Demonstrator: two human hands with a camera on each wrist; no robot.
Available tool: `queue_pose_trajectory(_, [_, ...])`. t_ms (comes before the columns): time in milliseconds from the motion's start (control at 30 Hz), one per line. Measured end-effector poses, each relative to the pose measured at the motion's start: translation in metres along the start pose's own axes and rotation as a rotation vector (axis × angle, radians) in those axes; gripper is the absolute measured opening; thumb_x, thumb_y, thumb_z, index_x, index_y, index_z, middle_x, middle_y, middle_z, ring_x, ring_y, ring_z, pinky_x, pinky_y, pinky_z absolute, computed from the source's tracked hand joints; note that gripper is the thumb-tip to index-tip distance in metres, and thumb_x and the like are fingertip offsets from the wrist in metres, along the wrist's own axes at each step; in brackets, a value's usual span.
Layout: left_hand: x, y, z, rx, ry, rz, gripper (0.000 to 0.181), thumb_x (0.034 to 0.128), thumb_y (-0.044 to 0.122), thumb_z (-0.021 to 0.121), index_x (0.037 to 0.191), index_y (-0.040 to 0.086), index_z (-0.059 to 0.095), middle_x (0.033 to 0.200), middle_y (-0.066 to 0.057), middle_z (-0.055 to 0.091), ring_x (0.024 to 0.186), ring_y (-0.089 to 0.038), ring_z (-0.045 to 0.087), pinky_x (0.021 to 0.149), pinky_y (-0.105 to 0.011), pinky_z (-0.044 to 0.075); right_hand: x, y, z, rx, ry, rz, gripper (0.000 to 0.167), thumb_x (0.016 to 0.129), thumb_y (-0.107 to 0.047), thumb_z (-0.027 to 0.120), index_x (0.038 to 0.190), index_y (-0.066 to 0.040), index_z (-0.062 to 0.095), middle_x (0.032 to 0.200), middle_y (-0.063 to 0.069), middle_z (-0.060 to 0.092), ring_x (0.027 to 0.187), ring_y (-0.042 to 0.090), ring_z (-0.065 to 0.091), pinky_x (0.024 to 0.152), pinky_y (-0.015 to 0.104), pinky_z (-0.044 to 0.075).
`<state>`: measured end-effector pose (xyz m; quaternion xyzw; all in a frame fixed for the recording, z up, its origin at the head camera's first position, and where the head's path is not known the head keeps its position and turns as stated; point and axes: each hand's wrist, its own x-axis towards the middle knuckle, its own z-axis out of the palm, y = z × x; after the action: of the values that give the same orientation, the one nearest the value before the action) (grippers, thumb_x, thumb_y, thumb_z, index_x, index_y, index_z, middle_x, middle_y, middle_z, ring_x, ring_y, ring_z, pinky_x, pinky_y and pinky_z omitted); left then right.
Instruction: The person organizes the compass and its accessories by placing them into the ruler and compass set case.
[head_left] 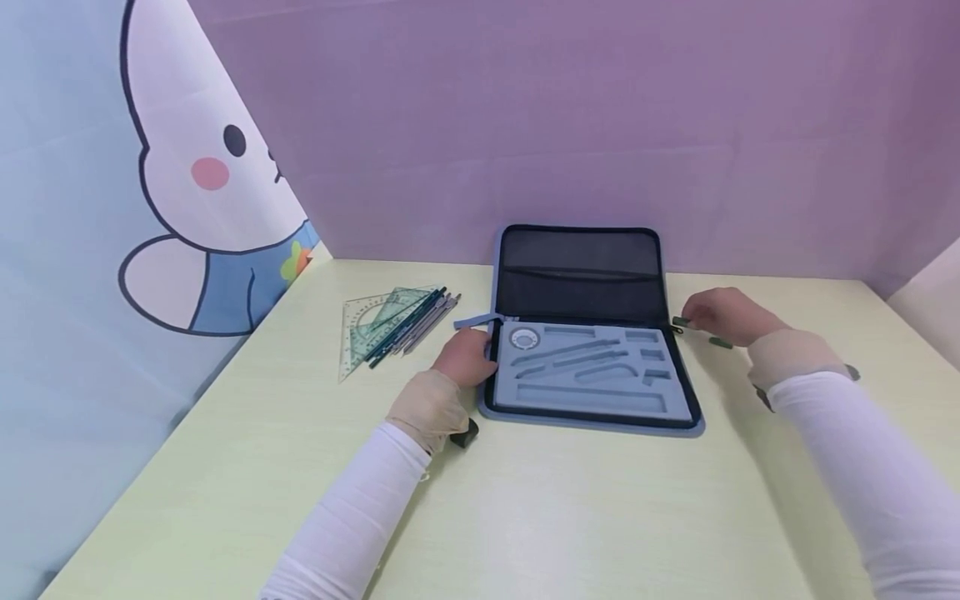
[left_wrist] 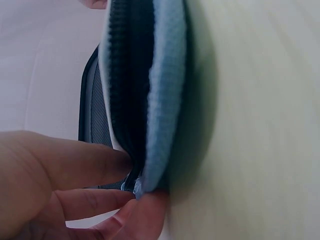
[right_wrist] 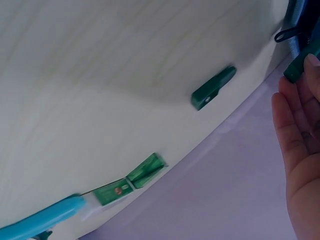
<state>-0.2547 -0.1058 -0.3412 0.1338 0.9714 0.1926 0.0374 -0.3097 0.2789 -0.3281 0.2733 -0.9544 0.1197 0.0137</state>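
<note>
clearly, the relation that matters is sideways: the dark green piece [right_wrist: 301, 65] sits at the fingertips of the right hand [head_left: 729, 317], just off the far right part of the blue zip case [head_left: 592, 427], with the small slots of its foam tray [head_left: 677, 396] to its left. the right hand is the nearer one to those slots, its thumb and fingers pinching the piece; in the right wrist view the long axis runs slantwise, and a zip pull [head_left: 677, 330] is close by. the left hand [head_left: 463, 358] grips the case's left rim, thumb on top and fingers beneath.

the case lies open towards the far edge of the desk [head_left: 585, 517], its dark lid [head_left: 581, 296] folded back. in the tray, one white round dial [head_left: 524, 338] fills the far left recess; the other visible slots, long and short, hold nothing.

a second green piece [head_left: 721, 342] lies on the desk near the far edge, beside the right hand. the right wrist view adds a green and clear piece [right_wrist: 114, 192] meeting a blue stick [right_wrist: 45, 218]. towards the far left corner, clear set squares [head_left: 356, 317] lie partly under dark pencils [head_left: 407, 327].
</note>
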Motion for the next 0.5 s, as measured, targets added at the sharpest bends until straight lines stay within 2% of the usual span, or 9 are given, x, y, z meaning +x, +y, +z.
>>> queue_pose_trajectory(167, [0.0, 0.001, -0.001, -0.007, -0.006, -0.005, 0.017, 0.0817, 0.008, 0.064, 0.095, -0.003, 0.066, 0.082, -0.011, 0.064, 0.073, -0.022, 0.052, 0.074, -0.036, 0.047, 0.006, -0.011, 0.0, 0.032, -0.02, 0.033, 0.007, 0.082, 0.006, 0.063, 0.089, 0.004, 0.066, 0.082, 0.011, 0.067, 0.074, 0.023, 0.059, 0.068, 0.042, 0.05])
queue_pose_trajectory(500, [0.002, -0.001, 0.001, -0.003, -0.016, -0.017, 0.017, 0.0828, 0.009, 0.063, 0.096, -0.002, 0.065, 0.081, -0.01, 0.062, 0.073, -0.021, 0.051, 0.074, -0.035, 0.047, 0.026, -0.041, 0.003, 0.052, -0.043, 0.025, 0.008, 0.084, 0.004, 0.063, 0.091, 0.004, 0.066, 0.085, 0.011, 0.067, 0.078, 0.024, 0.061, 0.072, 0.044, 0.051])
